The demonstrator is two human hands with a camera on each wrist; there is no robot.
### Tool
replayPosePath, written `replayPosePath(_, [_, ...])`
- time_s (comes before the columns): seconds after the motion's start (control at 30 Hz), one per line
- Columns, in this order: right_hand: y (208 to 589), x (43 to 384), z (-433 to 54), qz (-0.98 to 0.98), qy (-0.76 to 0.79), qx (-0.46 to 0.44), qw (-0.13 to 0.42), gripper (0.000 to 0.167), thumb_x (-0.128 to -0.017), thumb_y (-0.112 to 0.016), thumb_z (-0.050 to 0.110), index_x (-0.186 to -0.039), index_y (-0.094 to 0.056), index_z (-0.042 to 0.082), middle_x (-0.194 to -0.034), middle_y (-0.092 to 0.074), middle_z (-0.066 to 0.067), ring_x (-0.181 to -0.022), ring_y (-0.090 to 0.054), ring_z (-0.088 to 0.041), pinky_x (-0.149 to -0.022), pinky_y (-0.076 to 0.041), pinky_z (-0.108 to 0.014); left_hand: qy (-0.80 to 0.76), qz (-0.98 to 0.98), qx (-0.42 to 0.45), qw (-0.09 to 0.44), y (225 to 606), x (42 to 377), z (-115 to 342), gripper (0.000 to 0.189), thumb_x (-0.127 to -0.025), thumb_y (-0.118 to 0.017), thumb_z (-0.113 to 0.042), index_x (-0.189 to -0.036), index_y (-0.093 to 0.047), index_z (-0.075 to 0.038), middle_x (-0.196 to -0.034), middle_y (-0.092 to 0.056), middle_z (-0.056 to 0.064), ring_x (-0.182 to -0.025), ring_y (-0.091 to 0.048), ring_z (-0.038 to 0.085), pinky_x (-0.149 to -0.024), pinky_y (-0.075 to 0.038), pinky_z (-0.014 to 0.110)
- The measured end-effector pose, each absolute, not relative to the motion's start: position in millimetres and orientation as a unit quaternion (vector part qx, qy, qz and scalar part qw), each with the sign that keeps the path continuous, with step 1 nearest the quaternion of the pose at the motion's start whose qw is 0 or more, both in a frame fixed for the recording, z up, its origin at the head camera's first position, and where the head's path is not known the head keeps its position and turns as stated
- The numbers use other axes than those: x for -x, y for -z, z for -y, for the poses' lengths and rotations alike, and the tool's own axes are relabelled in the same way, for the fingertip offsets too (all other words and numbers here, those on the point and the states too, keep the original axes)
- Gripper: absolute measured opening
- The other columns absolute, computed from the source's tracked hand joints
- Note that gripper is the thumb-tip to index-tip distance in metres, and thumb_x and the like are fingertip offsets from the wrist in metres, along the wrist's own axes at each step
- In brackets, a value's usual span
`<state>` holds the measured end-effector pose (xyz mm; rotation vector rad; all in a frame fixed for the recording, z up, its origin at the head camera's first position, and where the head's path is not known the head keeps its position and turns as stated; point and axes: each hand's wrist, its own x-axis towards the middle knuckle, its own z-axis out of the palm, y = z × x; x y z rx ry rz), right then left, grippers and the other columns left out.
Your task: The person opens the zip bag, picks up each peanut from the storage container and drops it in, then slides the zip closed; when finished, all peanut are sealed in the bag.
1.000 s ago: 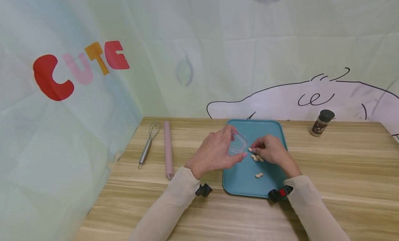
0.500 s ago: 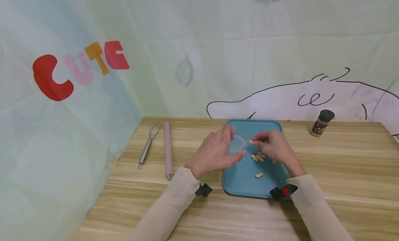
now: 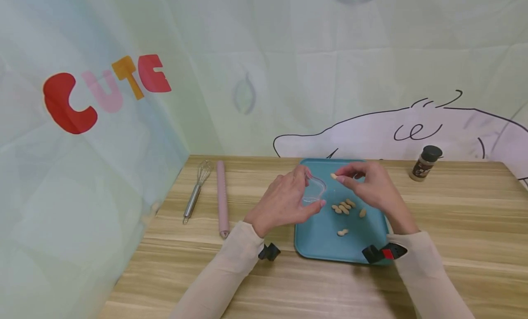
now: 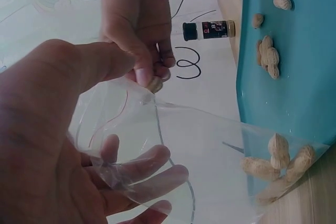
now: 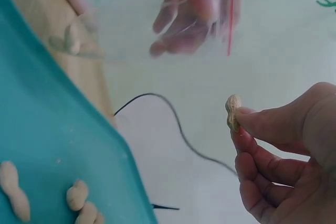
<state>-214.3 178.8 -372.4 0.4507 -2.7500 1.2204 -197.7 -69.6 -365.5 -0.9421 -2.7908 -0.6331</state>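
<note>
My left hand (image 3: 284,197) holds a clear zip bag (image 3: 315,188) with a red strip along its mouth. Its thumb and fingers are spread across the bag's upper part. Several peanuts (image 4: 279,150) lie in the bag's lower corner, seen in the left wrist view. Between thumb and fingertips, my right hand (image 3: 371,186) pinches one peanut (image 5: 233,113) in its shell, just right of the bag's mouth. Below both hands is a blue tray (image 3: 321,245). Several loose peanuts (image 3: 343,208) are grouped mid-tray, with a single peanut (image 3: 343,232) nearer the front.
On the table's left side lie a metal whisk (image 3: 198,190) and a pink rod-like roll (image 3: 222,200). A spice jar (image 3: 426,163) with a black lid stands at the back right. A printed curtain (image 3: 231,71) hangs behind the table.
My right hand has risen away from the loose peanuts toward the tray's far side, carrying one peanut. More peanuts on the tray have come into sight. My left hand and the bag have barely moved.
</note>
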Motion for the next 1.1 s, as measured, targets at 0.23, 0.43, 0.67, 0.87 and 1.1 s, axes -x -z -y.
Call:
replayPosePath(0.23, [359, 203, -172, 0.891, -0.417, -0.170, 0.065, 0.018, -0.102, -0.075, 0.022, -0.114, -0.082, 0.011, -0.109, -0.082, -0.009, -0.103, -0.066, -0.025, -0.092, -0.051, -0.041, 0.205, 0.925, 0.311, 0.071, 366, 198, 69, 0.056, -0.095, -0.071, -0.048, -0.129, -0.051, -0.007, -0.107, -0.068, 0.005, -0.084, -0.065, 0.018, -0.083, -0.053, 0.036])
replayPosePath(0.43, [352, 196, -166, 0.883, -0.419, -0.199, 0.075, 0.014, -0.100, -0.076, 0.016, -0.112, -0.082, 0.012, -0.108, -0.083, -0.006, -0.100, -0.067, -0.021, -0.092, -0.052, -0.038, 0.201, 0.926, 0.313, 0.073, 365, 197, 69, 0.058, -0.095, -0.072, -0.049, -0.129, -0.050, -0.007, -0.108, -0.069, 0.006, -0.084, -0.065, 0.018, -0.083, -0.053, 0.036])
replayPosePath(0.67, [348, 193, -162, 0.878, -0.414, -0.224, 0.087, 0.012, -0.099, -0.076, 0.011, -0.108, -0.083, 0.013, -0.102, -0.083, -0.002, -0.096, -0.068, -0.019, -0.089, -0.053, -0.033, 0.198, 0.927, 0.313, 0.068, 366, 197, 70, 0.059, -0.095, -0.071, -0.049, -0.130, -0.051, -0.006, -0.108, -0.070, 0.007, -0.082, -0.064, 0.017, -0.083, -0.052, 0.036])
replayPosePath(0.87, [347, 190, -157, 0.882, -0.401, -0.233, 0.085, 0.012, -0.098, -0.076, 0.012, -0.108, -0.083, 0.014, -0.100, -0.081, -0.001, -0.095, -0.069, -0.017, -0.090, -0.053, -0.035, 0.196, 0.927, 0.313, 0.069, 364, 196, 69, 0.059, -0.095, -0.072, -0.049, -0.130, -0.051, -0.007, -0.107, -0.069, 0.005, -0.081, -0.063, 0.016, -0.084, -0.052, 0.037])
replayPosePath(1.1, [348, 189, -154, 0.886, -0.390, -0.239, 0.081, 0.014, -0.097, -0.076, 0.008, -0.108, -0.083, 0.014, -0.100, -0.081, -0.001, -0.095, -0.069, -0.018, -0.091, -0.053, -0.038, 0.197, 0.925, 0.317, 0.073, 364, 196, 69, 0.057, -0.096, -0.072, -0.048, -0.129, -0.052, -0.006, -0.106, -0.069, 0.004, -0.079, -0.062, 0.015, -0.082, -0.052, 0.036])
